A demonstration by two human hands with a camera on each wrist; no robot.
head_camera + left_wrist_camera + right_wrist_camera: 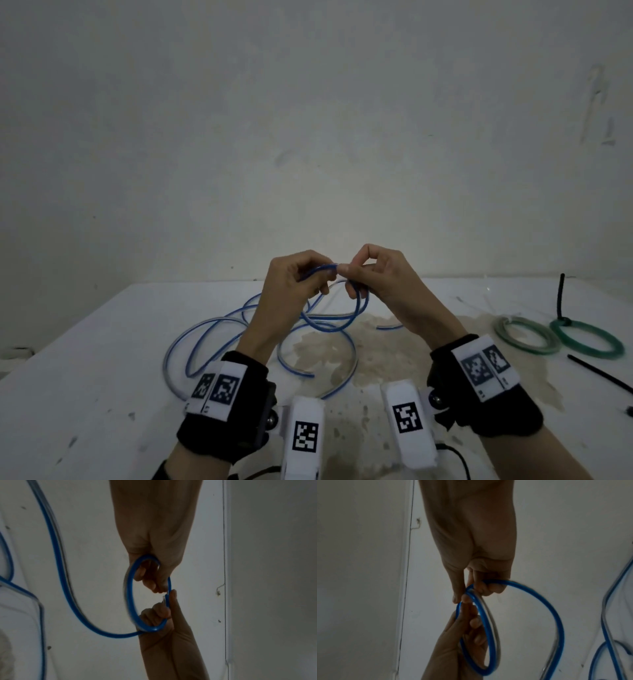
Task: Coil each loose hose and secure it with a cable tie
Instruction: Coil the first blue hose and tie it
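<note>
White table (85,359): bears loose blue hose (212,329), most of it sprawled there, one loop raised between both hands. Two coiled green hoses (527,337) lie far right. Left hand (291,284), right hand (383,277): fingers curled, pinching the loop.

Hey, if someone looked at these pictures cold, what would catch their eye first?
The blue hose: both hands lift a small loop of it above the white table, left hand and right hand pinching it, the rest sprawling loose below. At the table's right lie two green coils, already tied.
</note>
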